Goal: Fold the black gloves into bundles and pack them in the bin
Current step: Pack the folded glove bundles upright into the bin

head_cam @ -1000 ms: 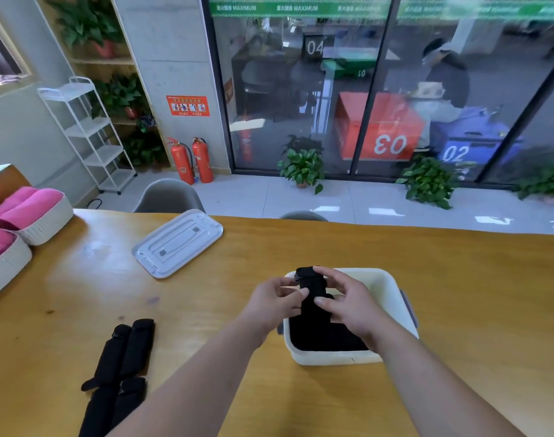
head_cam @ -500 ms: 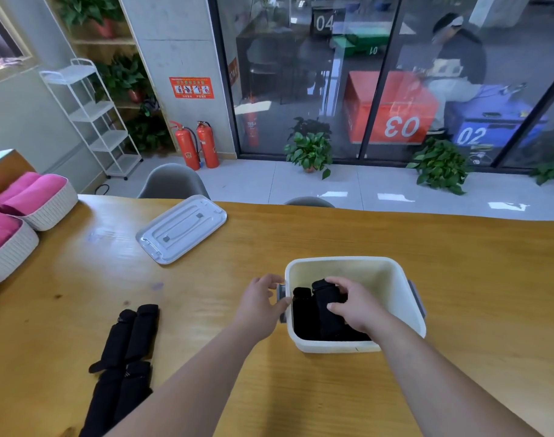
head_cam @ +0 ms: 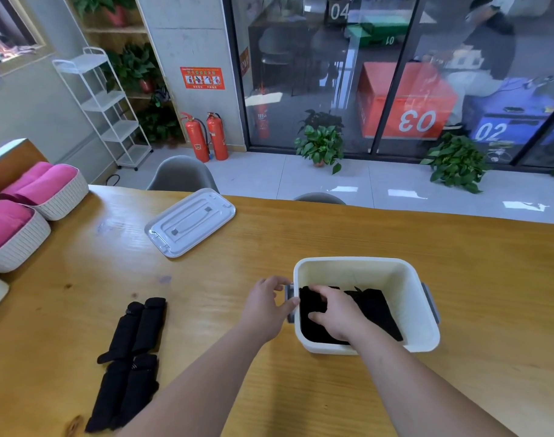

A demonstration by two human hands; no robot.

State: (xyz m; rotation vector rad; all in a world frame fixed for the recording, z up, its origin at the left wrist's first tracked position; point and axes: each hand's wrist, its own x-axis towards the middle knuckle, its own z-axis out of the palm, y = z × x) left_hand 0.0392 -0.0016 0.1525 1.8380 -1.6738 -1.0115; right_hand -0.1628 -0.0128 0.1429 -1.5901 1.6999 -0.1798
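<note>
Resting inside the white bin (head_cam: 406, 280) are black bundles (head_cam: 378, 309).

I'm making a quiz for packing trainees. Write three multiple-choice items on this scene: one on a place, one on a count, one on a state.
1. The lid of the bin lies: A on the bin; B on the table, apart from it; C on a chair.
2. White baskets holding pink cloth: A four; B one; C two.
3. The right hand is: A gripping a glove bundle inside the bin; B flat on the table; C lifting the lid.
Answers: 1 B, it lies flat on the wood, left of the bin. 2 C, two stand at the table's left end. 3 A, its fingers and thumb curl round the bundle.
</note>
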